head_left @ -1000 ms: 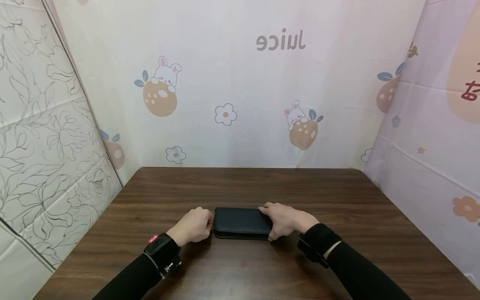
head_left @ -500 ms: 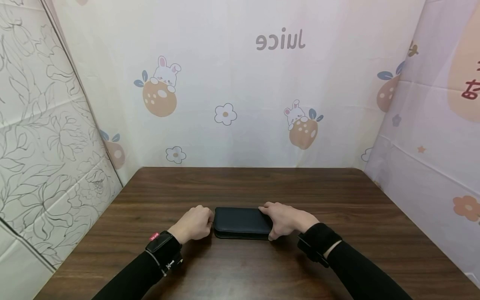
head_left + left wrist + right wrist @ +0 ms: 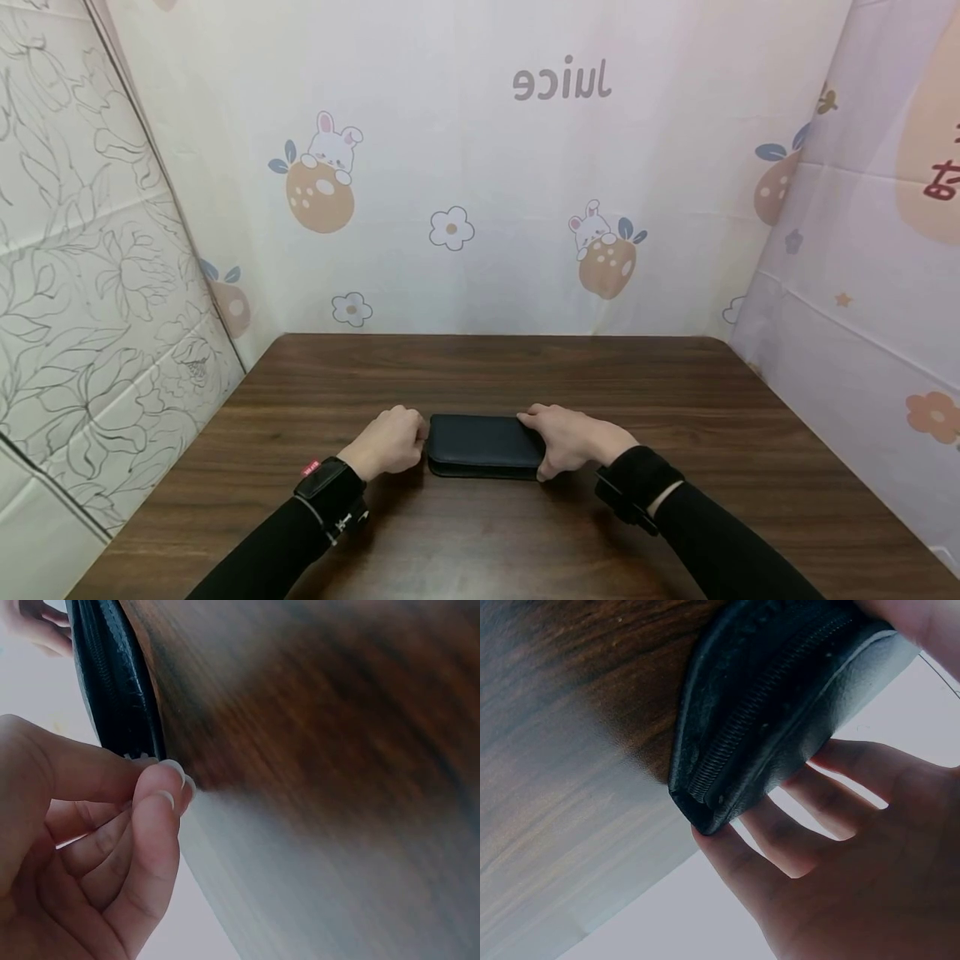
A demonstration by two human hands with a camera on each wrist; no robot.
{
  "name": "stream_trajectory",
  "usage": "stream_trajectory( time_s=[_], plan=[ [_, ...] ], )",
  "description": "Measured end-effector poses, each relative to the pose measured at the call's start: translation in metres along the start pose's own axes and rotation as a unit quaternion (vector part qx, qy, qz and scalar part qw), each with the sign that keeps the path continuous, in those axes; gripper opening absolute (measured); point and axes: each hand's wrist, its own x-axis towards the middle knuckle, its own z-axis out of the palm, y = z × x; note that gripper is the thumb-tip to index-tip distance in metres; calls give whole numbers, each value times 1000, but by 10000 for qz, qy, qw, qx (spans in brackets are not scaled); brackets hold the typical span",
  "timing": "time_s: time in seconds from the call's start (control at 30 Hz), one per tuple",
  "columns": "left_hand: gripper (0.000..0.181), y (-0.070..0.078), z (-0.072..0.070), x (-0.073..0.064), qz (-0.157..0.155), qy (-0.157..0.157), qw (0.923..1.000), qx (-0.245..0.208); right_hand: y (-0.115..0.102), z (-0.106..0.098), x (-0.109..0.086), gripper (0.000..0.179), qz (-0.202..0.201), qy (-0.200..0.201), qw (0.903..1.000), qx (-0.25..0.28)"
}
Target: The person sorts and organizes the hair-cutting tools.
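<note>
A black zip wallet [image 3: 483, 442] lies flat on the wooden table, its long side facing me. At its left end my left hand [image 3: 388, 442] has the thumb and fingertips pinched together. In the left wrist view, that hand [image 3: 97, 840] pinches the zipper pull at the wallet's corner; the pull is mostly hidden, with a bit of metal showing beside the fingers. My right hand [image 3: 573, 437] grips the wallet's right end, thumb on the near side and fingers spread along the far side. The right wrist view shows the zipper teeth [image 3: 739, 724] running around this end, meshed together.
The brown wood-grain table [image 3: 480, 375] extends around the wallet on all sides. Behind it hangs a pale curtain [image 3: 480, 167] printed with rabbits, fruit and flowers. More printed cloth flanks the table left and right. Each wrist wears a black strap.
My left hand has shifted slightly away from me along the wallet's left end, its wrist following. The right hand and the wallet have stayed in place.
</note>
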Motion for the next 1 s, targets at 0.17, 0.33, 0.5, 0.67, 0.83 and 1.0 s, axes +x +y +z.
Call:
stream_trajectory(
  time_s=[0.17, 0.33, 0.5, 0.67, 0.83, 1.0],
  plan=[
    [49, -1, -1, 1, 24, -12, 10000, -36, 0, 0, 1, 87, 31, 6, 10000, 1],
    [50, -1, -2, 2, 56, -3, 10000, -8, 1, -1, 2, 87, 37, 6, 10000, -33],
    [50, 0, -3, 3, 91, 8, 10000, -6, 1, -1, 2, 87, 19, 9, 10000, -67],
    [50, -3, -3, 5, 63, 10, 10000, -26, 1, -1, 3, 87, 12, 30, 10000, -57],
    [50, -6, 0, 7, 31, 7, 10000, 29, 1, 1, 3, 88, 17, 19, 10000, -69],
    [51, -8, 1, 8, 71, 15, 10000, -11, 1, 1, 4, 88, 28, 27, 10000, -72]
  ],
)
